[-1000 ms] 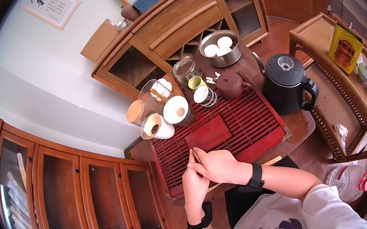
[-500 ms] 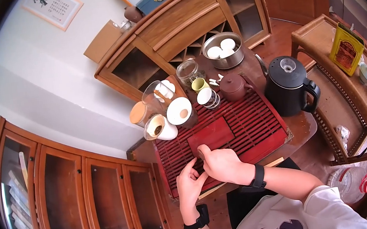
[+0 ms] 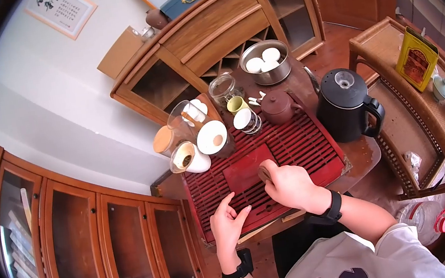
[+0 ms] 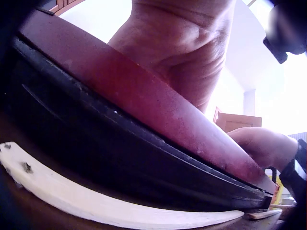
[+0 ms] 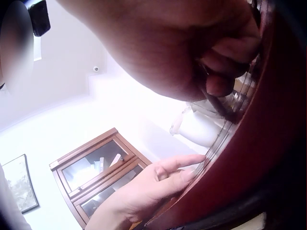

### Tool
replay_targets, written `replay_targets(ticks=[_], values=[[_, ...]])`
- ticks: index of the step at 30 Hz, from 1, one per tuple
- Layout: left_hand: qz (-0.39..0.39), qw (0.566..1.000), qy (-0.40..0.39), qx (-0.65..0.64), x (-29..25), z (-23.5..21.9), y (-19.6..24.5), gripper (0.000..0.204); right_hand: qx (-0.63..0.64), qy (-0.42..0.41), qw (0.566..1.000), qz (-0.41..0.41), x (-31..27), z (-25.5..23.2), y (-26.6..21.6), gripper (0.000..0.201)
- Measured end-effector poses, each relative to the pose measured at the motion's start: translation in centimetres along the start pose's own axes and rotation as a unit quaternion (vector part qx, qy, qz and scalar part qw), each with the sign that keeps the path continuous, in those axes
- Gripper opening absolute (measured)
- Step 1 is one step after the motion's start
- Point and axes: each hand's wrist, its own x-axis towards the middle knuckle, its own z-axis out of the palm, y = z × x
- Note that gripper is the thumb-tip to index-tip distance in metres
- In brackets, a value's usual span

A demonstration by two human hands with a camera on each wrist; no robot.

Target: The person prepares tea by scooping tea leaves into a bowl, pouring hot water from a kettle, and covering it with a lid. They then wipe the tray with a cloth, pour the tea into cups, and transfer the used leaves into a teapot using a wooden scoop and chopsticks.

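Observation:
Over the slatted red tea tray [image 3: 312, 144], my right hand [image 3: 294, 186] pinches a small, dark brown, flat-looking piece [image 3: 263, 174] between thumb and curled fingers. In the right wrist view a thin dark edge of that piece [image 5: 217, 104] sticks out below the fingers; I cannot tell what it is. My left hand [image 3: 227, 224] is at the tray's front left, thumb and forefinger spread apart with nothing between them. The left wrist view shows mostly the underside of that wrist above the tray's red rim [image 4: 144, 103].
Behind the tray stand a brown clay teapot [image 3: 278, 107], a patterned cup [image 3: 247, 121], a yellow-green cup [image 3: 236, 104], white vessels [image 3: 212, 137] and a glass jar [image 3: 223, 87]. A steel bowl [image 3: 268, 75] holds white cups. On the right is a black kettle [image 3: 343, 104].
Both hands were together at the tray's front. My right hand has drawn away to the right with the brown piece, while the left stays near its place, its fingers now more spread.

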Motion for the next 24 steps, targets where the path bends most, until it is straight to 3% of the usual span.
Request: replay_targets(ticks=[7,12,15,16,18,20,24], values=[[0.0,1.0,0.005,-0.003,-0.1,0.1,0.1,0.057,-0.018,0.027,0.999,0.021,-0.6,-1.8,1.5,0.027],[-0.021,1.0,0.006,0.011,0.0,1.2,1.6,0.045,-0.012,0.046,0.999,0.016,-0.8,-2.0,2.2,0.027],[0.111,0.993,0.006,-0.033,-0.3,3.8,4.4,0.04,-0.013,0.058,0.998,0.003,-1.0,-2.0,1.7,0.026],[0.115,0.991,-0.032,-0.059,-0.5,4.4,5.8,0.042,-0.012,0.068,0.998,-0.006,-1.1,-2.0,1.4,0.025],[0.18,0.981,-0.025,-0.068,-0.4,6.1,7.2,0.043,-0.027,0.102,0.994,-0.04,-1.2,-1.1,1.6,0.031],[0.162,0.983,-0.025,-0.08,-0.4,6.5,8.7,0.039,-0.044,0.091,0.994,-0.03,-1.3,-1.3,1.7,0.034],[0.208,0.977,-0.015,-0.034,0.0,6.8,10.3,0.036,-0.045,0.095,0.994,-0.034,-1.3,-1.8,2.6,0.035]])
